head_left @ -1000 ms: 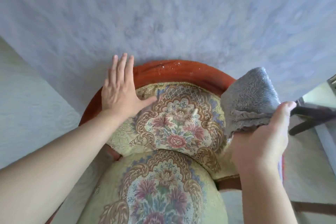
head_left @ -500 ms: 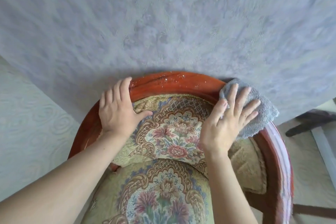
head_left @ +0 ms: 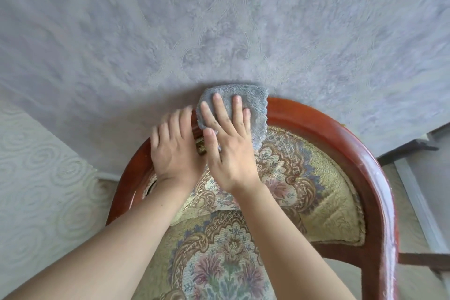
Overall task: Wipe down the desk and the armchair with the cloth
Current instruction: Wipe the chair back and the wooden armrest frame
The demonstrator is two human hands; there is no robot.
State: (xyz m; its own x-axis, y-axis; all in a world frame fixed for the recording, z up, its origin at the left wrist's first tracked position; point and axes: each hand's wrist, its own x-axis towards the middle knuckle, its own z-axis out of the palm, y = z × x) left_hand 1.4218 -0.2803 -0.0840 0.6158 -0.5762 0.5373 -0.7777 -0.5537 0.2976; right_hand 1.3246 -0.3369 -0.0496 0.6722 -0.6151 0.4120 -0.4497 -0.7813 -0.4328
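The armchair [head_left: 365, 165] has a curved red-brown wooden rim and floral woven upholstery on its back and seat. A grey terry cloth [head_left: 253, 102] lies over the top of the rim at the middle of the back. My right hand [head_left: 229, 146] presses flat on the cloth with fingers spread and straight. Just left of it, my left hand [head_left: 174, 151] rests flat on the rim and the upper backrest, fingers straight, touching the side of the right hand. The desk is not in view.
A grey-lilac textured wall [head_left: 219, 19] stands directly behind the chair. A pale wall [head_left: 41, 178] with swirl relief is at the left. Dark furniture legs [head_left: 404, 151] and a white strip show at the right.
My right hand has slid the cloth leftwards along the rim from the right side to the top middle. It now lies beside my left hand. The view has shifted so the chair sits further right.
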